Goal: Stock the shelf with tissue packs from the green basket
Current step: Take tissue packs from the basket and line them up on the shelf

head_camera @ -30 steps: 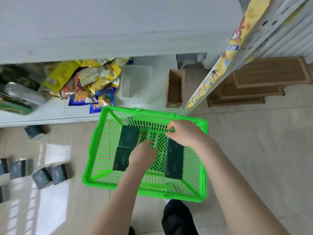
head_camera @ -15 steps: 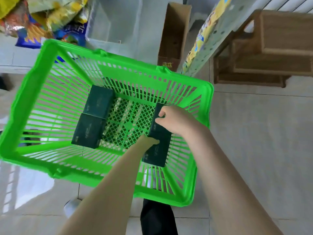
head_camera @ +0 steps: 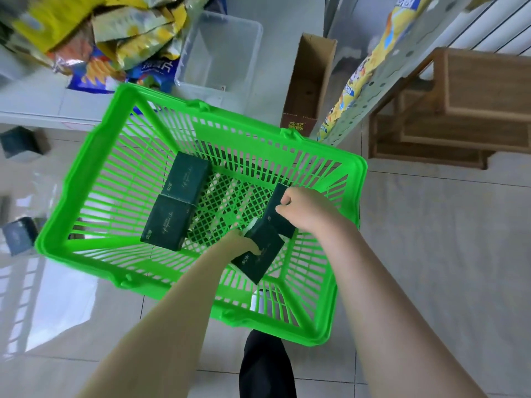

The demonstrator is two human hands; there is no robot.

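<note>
A green plastic basket [head_camera: 94, 156] stands on the tiled floor below me. Two dark green tissue packs [head_camera: 186, 179] [head_camera: 168, 222] lie end to end on its left side. My left hand [head_camera: 240, 244] grips a third dark green pack [head_camera: 257, 258], tilted up off the basket's mesh bottom. My right hand [head_camera: 307, 209] grips a fourth dark green pack [head_camera: 275, 216] just behind it, at the right side of the basket. Both hands are inside the basket.
A low white shelf [head_camera: 43, 101] behind the basket holds snack bags [head_camera: 120, 38] and a clear plastic bin [head_camera: 221, 50]. A brown cardboard box [head_camera: 309, 87] stands beside it. Dark tissue packs [head_camera: 20, 237] lie on the floor at left. Wooden crates [head_camera: 459, 110] sit at right.
The view has moved closer over the basket. My left hand has taken hold of a pack and tilted it up; my right hand has closed round the pack behind it.
</note>
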